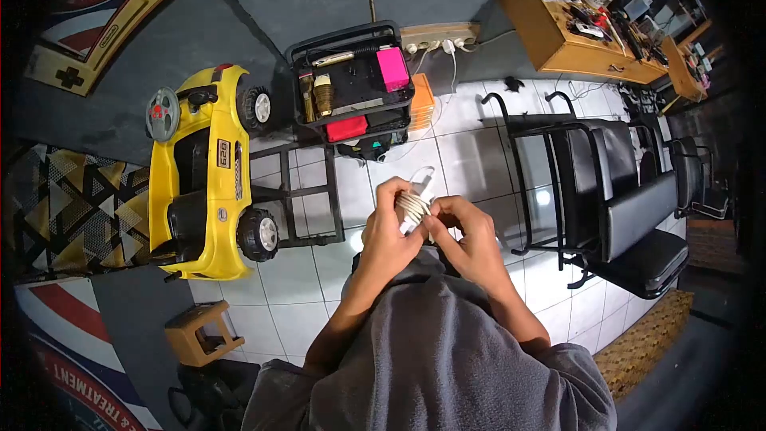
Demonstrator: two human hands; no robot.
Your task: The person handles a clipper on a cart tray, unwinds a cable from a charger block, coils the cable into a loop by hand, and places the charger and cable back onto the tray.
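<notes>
A white cable (pixel 412 206) is wound in several turns around a slim white body (pixel 424 182), in front of my chest. My left hand (pixel 386 222) is closed around the bundle from the left, its thumb and fingers gripping the coils. From the other side, my right hand (pixel 466 233) pinches the cable's edge between thumb and fingertips. A thin loop of the cable stands out at the top end. What kind of device the white body is, I cannot make out.
Ahead stands a black trolley (pixel 351 84) with tools and a pink box (pixel 392 69). On the left are a yellow toy car (pixel 209 183) and a brown stool (pixel 199 334). Black chairs (pixel 598 183) stand right, below a cluttered wooden table (pixel 550 28). Plugs fill a wall socket strip (pixel 439 38).
</notes>
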